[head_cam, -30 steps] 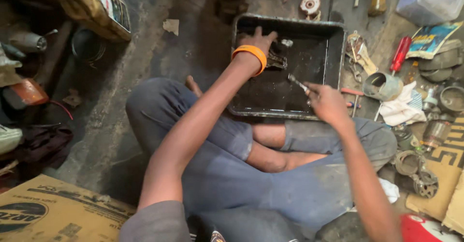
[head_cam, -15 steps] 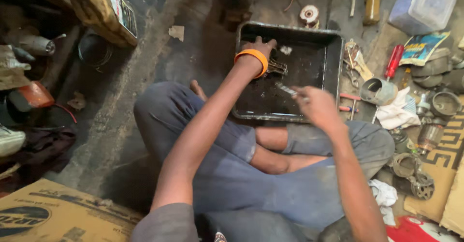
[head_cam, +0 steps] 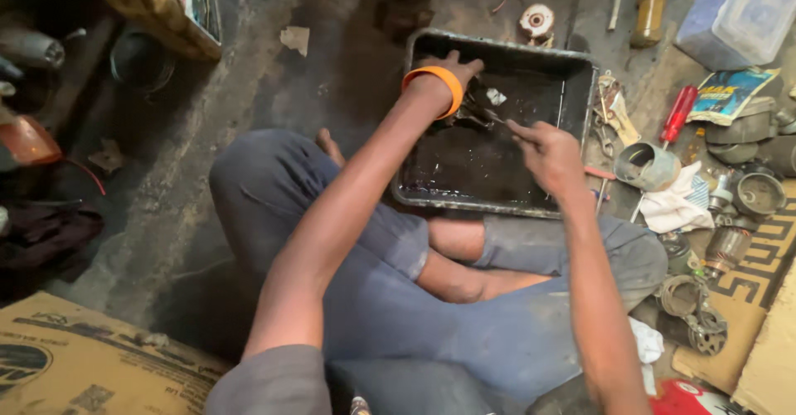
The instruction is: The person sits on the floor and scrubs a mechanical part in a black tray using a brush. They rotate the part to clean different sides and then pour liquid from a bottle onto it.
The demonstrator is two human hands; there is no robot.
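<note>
The small dark greasy metal part lies in the far half of the shallow black rectangular metal tray on the floor, under the left hand and just beyond the right hand. Working it well seems to call for a firm downward hold with the left hand, so the part cannot skate on the oily tray bottom, and short controlled strokes of the thin metal tool.

The left fingers are curled together, pressing on the part; whether they fully clamp it I cannot tell. An orange wristband sits behind them. The right fingers are closed on the tool, its tip reaching the part. To the right of those fingers lie a red-handled screwdriver and a grey metal cup.
</note>
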